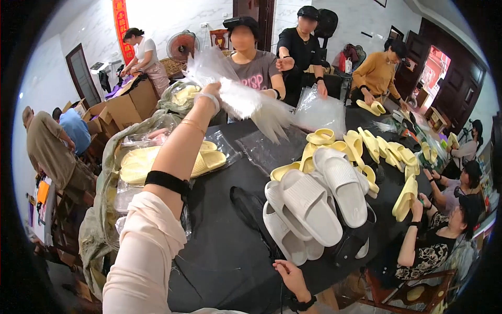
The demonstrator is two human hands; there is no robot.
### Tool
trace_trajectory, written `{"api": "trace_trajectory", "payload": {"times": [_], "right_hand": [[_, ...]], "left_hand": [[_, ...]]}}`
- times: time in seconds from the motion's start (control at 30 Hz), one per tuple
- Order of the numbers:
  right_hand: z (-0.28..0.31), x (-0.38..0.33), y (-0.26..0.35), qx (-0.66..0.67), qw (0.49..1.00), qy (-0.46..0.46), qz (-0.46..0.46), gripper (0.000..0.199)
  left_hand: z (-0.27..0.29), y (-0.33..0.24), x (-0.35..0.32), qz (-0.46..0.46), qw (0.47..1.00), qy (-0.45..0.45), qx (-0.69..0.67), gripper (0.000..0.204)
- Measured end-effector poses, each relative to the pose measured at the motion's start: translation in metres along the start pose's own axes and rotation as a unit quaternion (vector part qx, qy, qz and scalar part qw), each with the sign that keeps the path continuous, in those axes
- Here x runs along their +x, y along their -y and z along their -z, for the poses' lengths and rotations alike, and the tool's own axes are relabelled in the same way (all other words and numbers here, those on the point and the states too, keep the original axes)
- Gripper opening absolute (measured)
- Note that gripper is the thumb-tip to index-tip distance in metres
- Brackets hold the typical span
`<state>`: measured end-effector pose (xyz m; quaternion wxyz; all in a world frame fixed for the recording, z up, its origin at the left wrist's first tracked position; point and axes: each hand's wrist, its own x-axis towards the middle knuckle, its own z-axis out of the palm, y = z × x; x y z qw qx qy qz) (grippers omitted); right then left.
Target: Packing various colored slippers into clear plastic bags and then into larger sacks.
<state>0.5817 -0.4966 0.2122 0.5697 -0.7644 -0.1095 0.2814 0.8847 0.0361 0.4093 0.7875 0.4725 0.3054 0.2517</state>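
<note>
My left hand (210, 93) reaches far out across the table, its fingers closed round a bundle of clear plastic bags (251, 102) that fans out to the right in the air. Low in the picture, my right hand (292, 277) rests by the table's front edge with loosely bent fingers and nothing visible in them. Just beyond it is a pile of light grey slippers (311, 206), beside a black strap (248, 209). Pale yellow slippers (355, 146) lie behind and to the right of the grey ones.
Bagged yellow slippers (138, 165) lie at left by a large woven sack (99, 220). Flat clear bags (272, 149) are on the black table (219, 246). Across it, a person (251, 63) faces me; another person's hand holds a yellow slipper (405, 199) at right.
</note>
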Motion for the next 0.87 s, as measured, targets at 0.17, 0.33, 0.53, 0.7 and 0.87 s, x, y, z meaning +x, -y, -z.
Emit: {"api": "trace_trajectory", "payload": {"times": [0.17, 0.33, 0.53, 0.7, 0.87], "right_hand": [[0.009, -0.020, 0.004, 0.034, 0.998, -0.043, -0.028, 0.023], [0.000, -0.030, -0.010, 0.014, 1.000, -0.014, 0.020, 0.021], [-0.033, -0.046, -0.001, -0.084, 0.989, 0.017, 0.120, 0.022], [-0.061, -0.060, -0.030, -0.196, 0.967, 0.119, 0.114, 0.024], [-0.083, -0.051, -0.086, -0.414, 0.854, 0.226, 0.218, 0.064]], "left_hand": [[0.000, 0.050, -0.028, 0.047, 0.962, 0.108, 0.245, 0.032], [0.031, 0.076, -0.050, -0.015, 0.969, -0.029, 0.246, 0.034], [0.053, 0.096, -0.088, 0.061, 0.990, 0.126, 0.021, 0.031], [0.130, 0.123, -0.188, 0.002, 0.901, 0.294, 0.320, 0.035], [0.235, 0.154, -0.289, -0.193, 0.677, 0.354, 0.616, 0.036]]}}
